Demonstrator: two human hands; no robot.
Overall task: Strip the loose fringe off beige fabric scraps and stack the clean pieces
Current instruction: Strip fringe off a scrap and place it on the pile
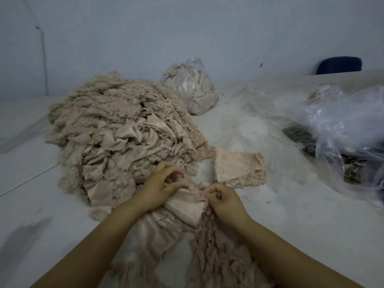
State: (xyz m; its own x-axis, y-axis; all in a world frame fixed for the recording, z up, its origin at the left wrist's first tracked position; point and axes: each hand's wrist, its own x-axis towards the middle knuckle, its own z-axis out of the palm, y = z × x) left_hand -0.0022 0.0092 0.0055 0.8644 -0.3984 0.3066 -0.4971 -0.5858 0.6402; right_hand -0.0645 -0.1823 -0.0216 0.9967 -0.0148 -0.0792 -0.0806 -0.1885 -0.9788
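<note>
I work at a pale table (259, 215), near its front edge. My left hand (161, 189) and right hand (221, 199) sit close together, both pinching the top edge of one beige scrap (182, 206). My fingers are curled tight on the cloth. The scrap lies between my hands and hangs toward me, its long axis running from my grip down to the front edge. A strand of loose fringe (209, 252) trails from my right hand, also pointing toward me, so the right hand is nearer to it and probably pulls it away. Just beyond my right hand, toward the table's middle, a small stack of clean pieces (236, 165) lies flat. A big heap of unstripped scraps (116, 125) fills the left side.
</note>
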